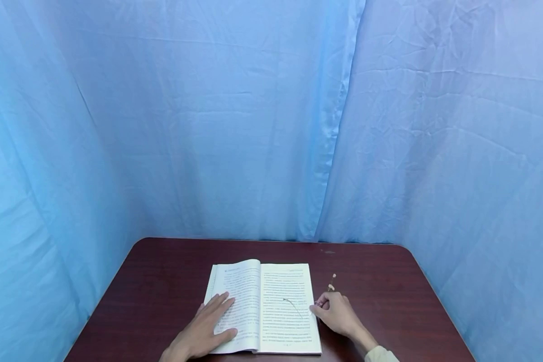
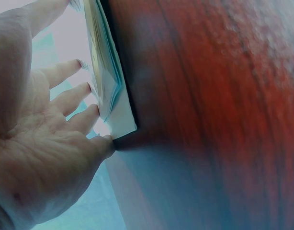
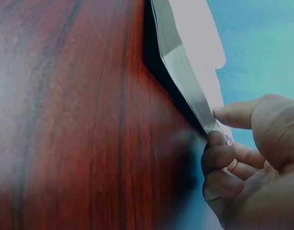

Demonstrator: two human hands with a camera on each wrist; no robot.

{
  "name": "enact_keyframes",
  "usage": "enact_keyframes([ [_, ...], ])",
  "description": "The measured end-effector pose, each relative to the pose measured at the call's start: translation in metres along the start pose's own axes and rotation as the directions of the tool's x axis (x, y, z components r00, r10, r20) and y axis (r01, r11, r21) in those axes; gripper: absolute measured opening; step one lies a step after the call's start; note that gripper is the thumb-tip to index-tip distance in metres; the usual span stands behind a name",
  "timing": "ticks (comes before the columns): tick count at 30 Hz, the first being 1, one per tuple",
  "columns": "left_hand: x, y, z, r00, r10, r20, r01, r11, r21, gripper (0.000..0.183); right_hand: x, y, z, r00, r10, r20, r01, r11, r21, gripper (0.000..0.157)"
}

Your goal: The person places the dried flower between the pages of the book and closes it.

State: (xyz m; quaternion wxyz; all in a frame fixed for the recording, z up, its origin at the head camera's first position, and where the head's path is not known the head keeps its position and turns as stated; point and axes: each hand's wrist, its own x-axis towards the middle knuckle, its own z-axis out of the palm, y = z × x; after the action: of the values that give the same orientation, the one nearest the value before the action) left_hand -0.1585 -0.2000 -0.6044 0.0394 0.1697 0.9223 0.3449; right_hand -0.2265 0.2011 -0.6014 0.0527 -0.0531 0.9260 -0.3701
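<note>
A thick book [image 1: 284, 337] lies spread on the dark table, printed pages facing up. My left hand [image 1: 205, 324] rests on its left page with spread fingers; the left wrist view shows that hand [image 2: 51, 112] at the page edges. Beside the right page, my right hand [image 1: 339, 314] has curled fingers and pinches a small pinkish, beaded item [image 1: 319, 303]. A slender brown piece with pale knobs [image 1: 332, 287] sticks out above the knuckles. Across the right page lies a thin, dark curved strand [image 1: 293, 307]; whether it joins the pinched item, I cannot tell.
The dark red-brown wooden table [image 1: 158, 281] has rounded far corners. Blue cloth curtains [image 1: 208, 125] hang behind it and along both sides. A pale smudge [image 1: 328, 251] marks the tabletop near its far edge.
</note>
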Motion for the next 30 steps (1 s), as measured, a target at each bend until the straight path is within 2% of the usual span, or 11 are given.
enact_keyframes([
  [7, 0.0, 0.0, 0.001, 1.0, 0.002, -0.008, -0.002, 1.0, 0.004, 0.079, 0.001, 0.005, -0.011, 0.999, 0.036, -0.022, -0.035, 0.998, 0.049, 0.013],
  [12, 0.0, -0.001, 0.001, 1.0, 0.006, -0.008, -0.006, 1.0, 0.003, 0.079, 0.001, 0.014, -0.026, 0.997, 0.068, -0.042, -0.068, 0.998, 0.02, 0.018],
  [17, 0.0, -0.002, 0.001, 1.0, -0.004, 0.005, 0.004, 1.0, 0.003, 0.08, 0.003, 0.024, -0.04, 0.995, 0.073, -0.065, -0.078, 0.993, -0.083, 0.015],
  [22, 0.0, -0.002, 0.001, 1.0, -0.008, 0.007, 0.008, 1.0, -0.014, 0.08, 0.008, 0.029, -0.047, 0.989, 0.046, -0.141, -0.078, 0.97, -0.232, 0.013],
  [26, 0.0, -0.002, 0.001, 1.0, -0.008, 0.006, 0.008, 1.0, -0.015, 0.08, 0.01, 0.022, -0.043, 0.985, -0.009, -0.17, -0.035, 0.967, -0.251, 0.02],
  [30, 0.0, -0.002, 0.001, 1.0, -0.001, 0.0, 0.001, 1.0, -0.007, 0.08, 0.009, 0.008, -0.03, 0.985, -0.139, -0.104, 0.116, 0.973, -0.201, 0.014],
])
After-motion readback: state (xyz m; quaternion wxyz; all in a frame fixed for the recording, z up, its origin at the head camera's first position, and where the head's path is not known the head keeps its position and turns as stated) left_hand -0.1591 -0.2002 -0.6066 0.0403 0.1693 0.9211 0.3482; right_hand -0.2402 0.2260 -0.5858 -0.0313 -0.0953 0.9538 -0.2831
